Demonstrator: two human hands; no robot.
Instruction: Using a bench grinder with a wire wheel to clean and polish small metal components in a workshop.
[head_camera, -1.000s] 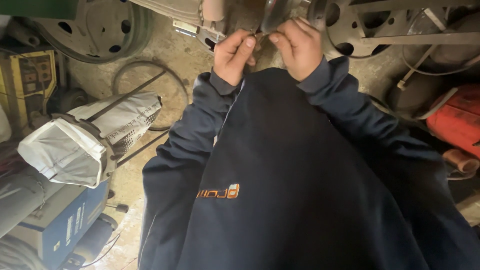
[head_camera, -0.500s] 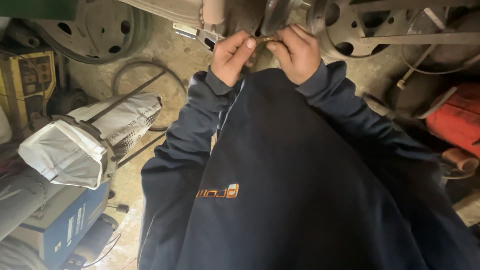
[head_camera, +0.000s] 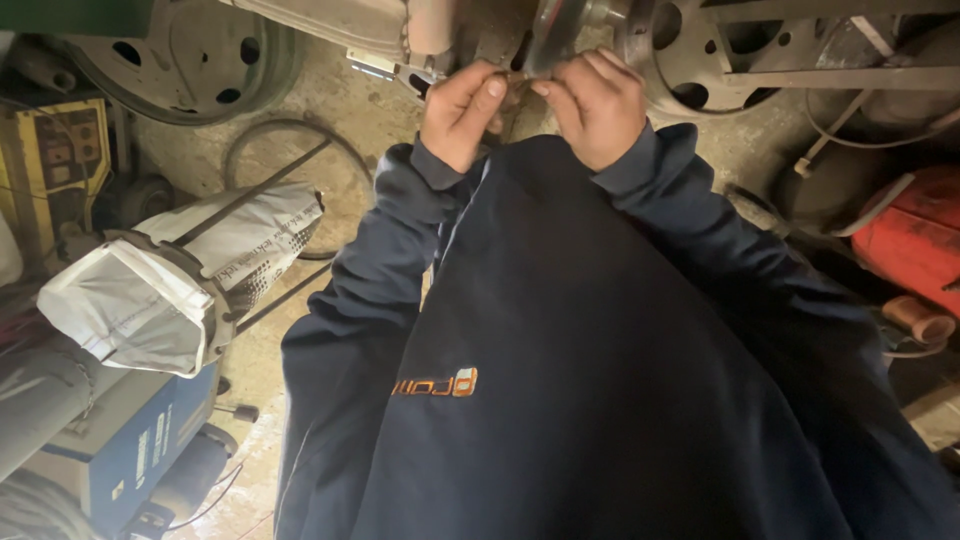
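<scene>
A dim, crowded workshop with a dusty concrete floor is filling the view, and the person in a dark blue sweatshirt is looking down over their own chest at it. Both hands are reaching up to the top edge of the view, where they are meeting on a small brownish metal piece just below a grey metal assembly. The left hand is curling around the piece, its thumb pressing toward it, and the right hand is pinching it from the other side with bent fingers; the two hands are nearly touching each other, both gripping the piece between them. How the piece is joined to the assembly above cannot be told, since the fingers are hiding it. A perforated metal wheel is standing just beyond the right hand, and another wheel rim is lying at the far left of the floor. A white sack is resting on the floor beside the left sleeve, with a blue machine below it. A red container is sitting at the right edge.
</scene>
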